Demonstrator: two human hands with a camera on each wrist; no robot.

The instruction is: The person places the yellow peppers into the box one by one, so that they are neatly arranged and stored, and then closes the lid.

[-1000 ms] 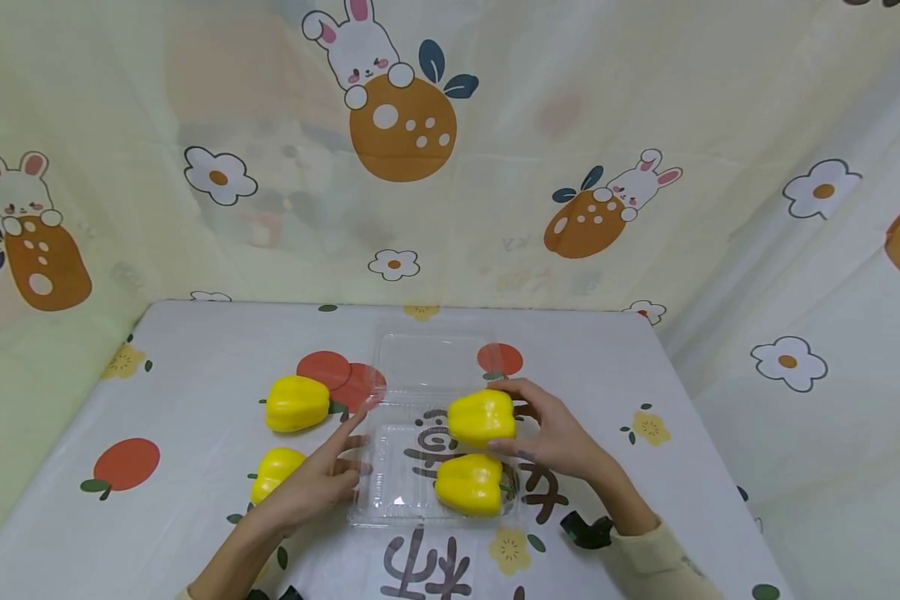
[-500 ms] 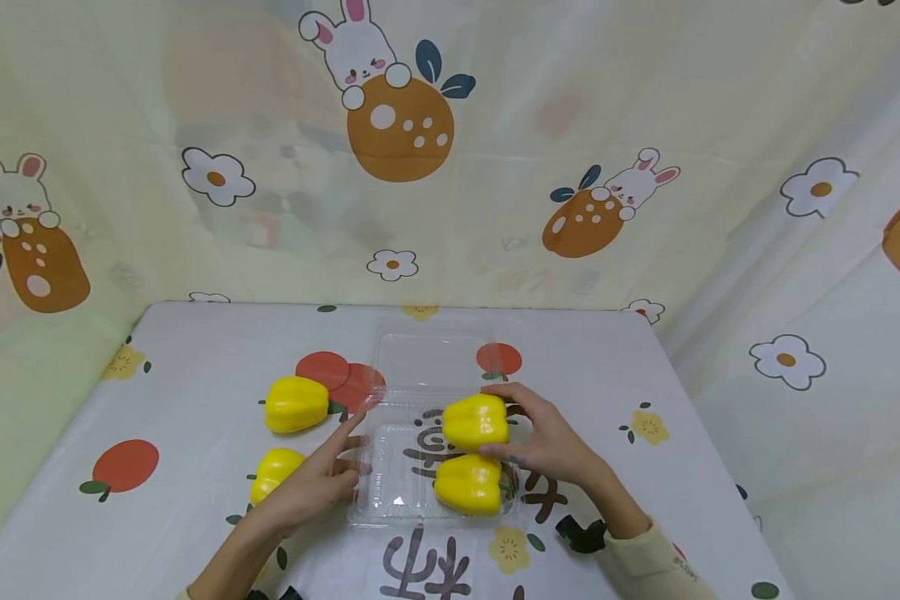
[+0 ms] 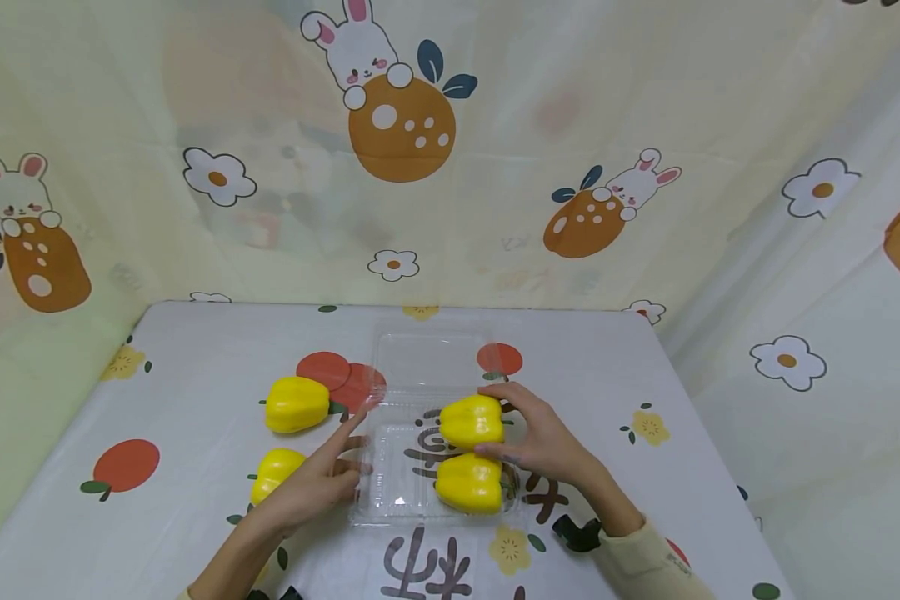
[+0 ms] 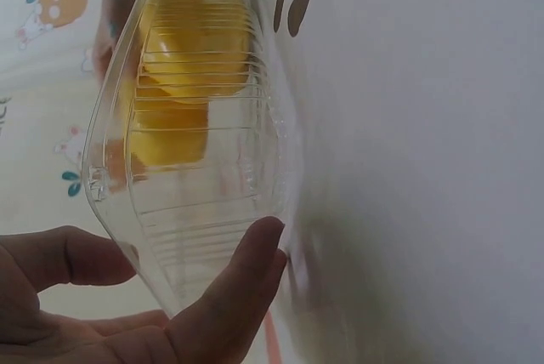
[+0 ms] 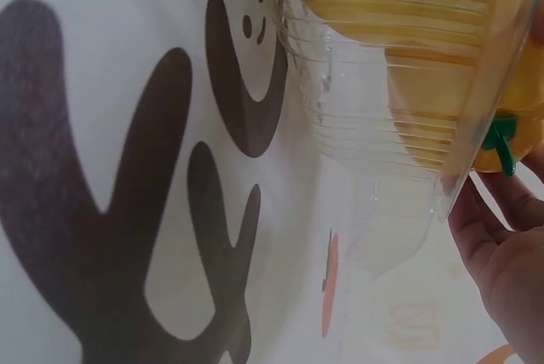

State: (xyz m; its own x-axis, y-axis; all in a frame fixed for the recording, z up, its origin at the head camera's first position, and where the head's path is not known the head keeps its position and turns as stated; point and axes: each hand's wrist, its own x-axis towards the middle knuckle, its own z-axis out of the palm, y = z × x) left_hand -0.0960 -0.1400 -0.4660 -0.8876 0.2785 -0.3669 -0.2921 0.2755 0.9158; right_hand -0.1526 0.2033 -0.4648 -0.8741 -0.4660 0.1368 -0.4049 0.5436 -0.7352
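Observation:
My right hand (image 3: 536,433) grips a yellow bell pepper (image 3: 471,422) between thumb and fingers, over the back right of a clear plastic clamshell box (image 3: 393,492). In the right wrist view its green stem (image 5: 501,139) shows above the box rim. Another yellow bell pepper (image 3: 468,483) lies in the front right of the box, seen through the ribbed wall in the left wrist view. My left hand (image 3: 318,483) touches the box's left side, index finger stretched toward the hinge corner. In the left wrist view, its fingertips (image 4: 259,241) rest at the wall and rim.
Two more yellow bell peppers, one farther back (image 3: 297,405) and one nearer (image 3: 276,473), lie left of the box; my left hand partly covers the nearer. The open lid (image 3: 435,354) lies flat behind the box. A patterned curtain (image 3: 292,233) rises behind the table.
My right hand has moved the bell pepper slightly left and down, closer to the front one. My left hand and the box have stayed put.

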